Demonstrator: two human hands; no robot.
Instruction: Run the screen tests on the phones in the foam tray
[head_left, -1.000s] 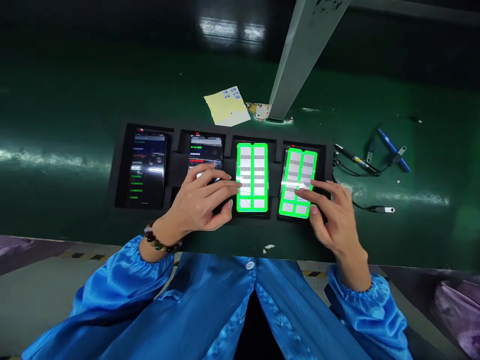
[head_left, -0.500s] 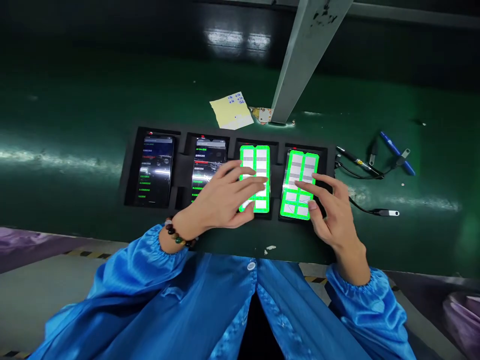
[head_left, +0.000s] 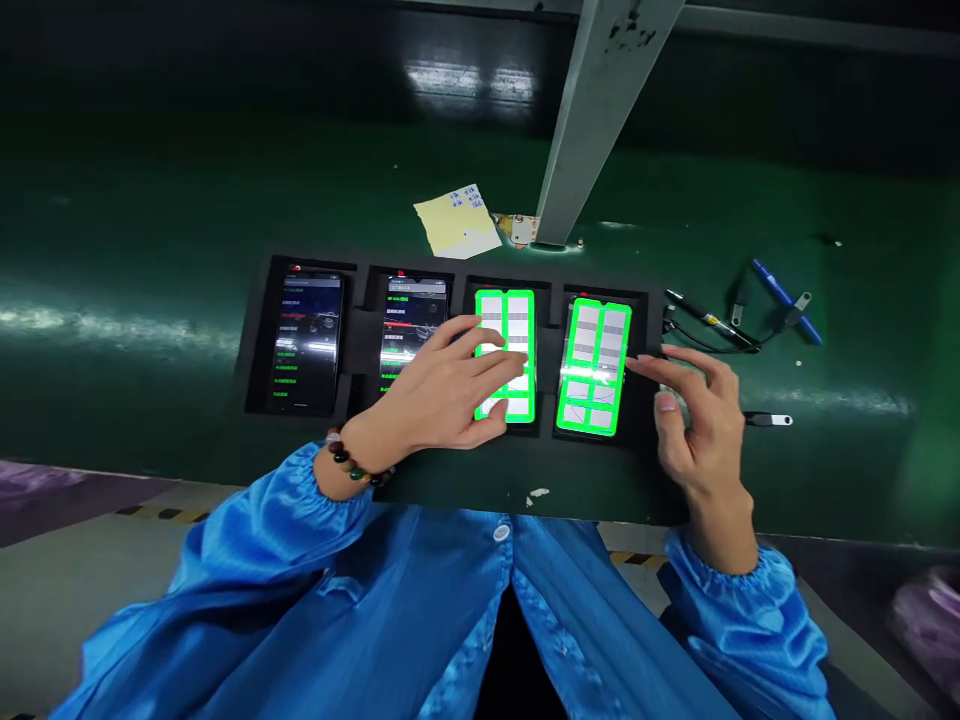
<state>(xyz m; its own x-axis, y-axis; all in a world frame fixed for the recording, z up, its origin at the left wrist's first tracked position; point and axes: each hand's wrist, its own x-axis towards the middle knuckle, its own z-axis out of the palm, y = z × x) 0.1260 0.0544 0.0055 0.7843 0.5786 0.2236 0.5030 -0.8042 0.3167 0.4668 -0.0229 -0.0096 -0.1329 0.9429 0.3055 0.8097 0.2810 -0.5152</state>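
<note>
Phones lie in a row of four, each in its own recess of a black tray on the green bench. The two on the left show dark screens with lines of coloured text; the third phone and the fourth phone show white grids framed in bright green. Both hands are apart from each other and clamped on nothing. The left hand spreads its loosely bent fingers over the third phone, covering part of its screen; whether the fingertips touch the glass, I cannot tell. The right hand has its fingers reaching to the right edge of the fourth phone, the thumb held away from them; contact there is unclear too. A beaded bracelet circles the left wrist. Beyond the tray, a yellow note lies beside the foot of a metal post. To the right are a black pen, a blue marker and a cable plug.
</note>
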